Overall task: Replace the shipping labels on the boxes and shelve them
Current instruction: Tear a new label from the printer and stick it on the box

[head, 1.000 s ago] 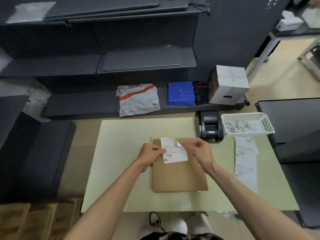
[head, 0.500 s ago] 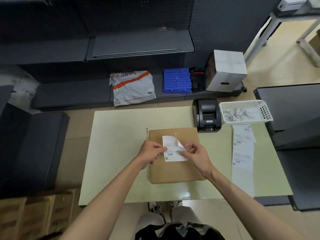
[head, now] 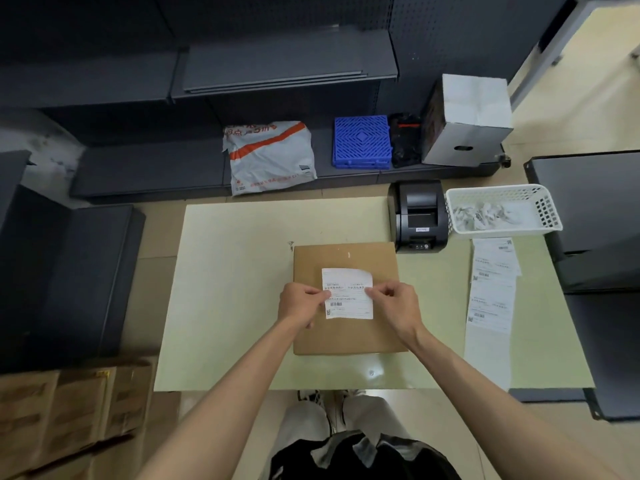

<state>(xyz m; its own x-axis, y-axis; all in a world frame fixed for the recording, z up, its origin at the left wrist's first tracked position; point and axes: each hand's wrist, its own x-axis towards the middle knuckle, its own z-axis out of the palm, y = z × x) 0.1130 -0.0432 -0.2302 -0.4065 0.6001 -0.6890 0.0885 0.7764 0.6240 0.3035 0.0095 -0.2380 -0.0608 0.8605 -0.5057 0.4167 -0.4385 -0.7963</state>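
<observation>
Head: basket (head: 543, 216) w/ paper scraps (head: 481, 213)

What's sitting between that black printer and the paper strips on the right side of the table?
In the head view, nothing: bare table separates the black printer from the paper strips. The white basket sits just behind that gap.

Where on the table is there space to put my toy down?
The widest bare patch of the pale green table lies left of the flat brown cardboard box. A bare strip runs behind the box, and another between it and the long white label strip. The far right corner is crowded with the black label printer and the white plastic basket.
</observation>
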